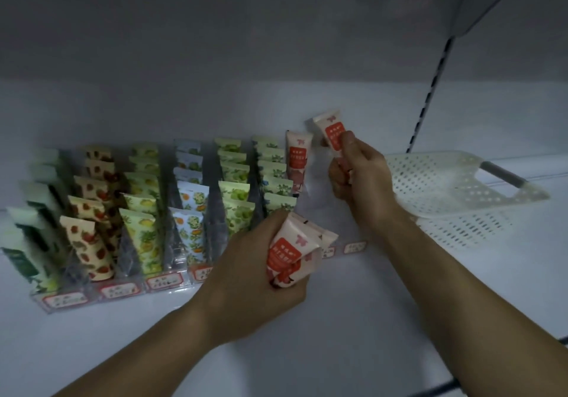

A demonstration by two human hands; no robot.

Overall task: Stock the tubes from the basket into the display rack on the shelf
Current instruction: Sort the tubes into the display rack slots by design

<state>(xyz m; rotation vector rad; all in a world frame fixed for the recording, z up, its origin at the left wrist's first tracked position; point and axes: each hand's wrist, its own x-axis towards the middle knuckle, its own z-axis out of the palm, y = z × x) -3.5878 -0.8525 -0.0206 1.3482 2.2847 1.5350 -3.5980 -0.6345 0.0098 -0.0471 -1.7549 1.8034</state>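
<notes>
Tubes (287, 258) bunch in my left hand (246, 273) before the rack (172, 283); my right hand (358, 175) pinches one tube (332, 133) behind it. A loose grip could spill the bunch.

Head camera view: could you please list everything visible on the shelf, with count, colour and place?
Display rack: one, clear, red-labelled front, left on shelf.
Stocked tubes: six full rows, green, strawberry, lemon, blue-floral and lime prints; exact count unclear.
Standing pink tube: one, pink with red label, back of a right-hand row.
Basket: one, white, perforated, grey handle, right on shelf.
Shelf: one, white.
Held tube: one, pink, gripped by right hand.
Bundle of tubes: several, pink, gripped by left hand.
Hands: left hand, right hand.
</notes>
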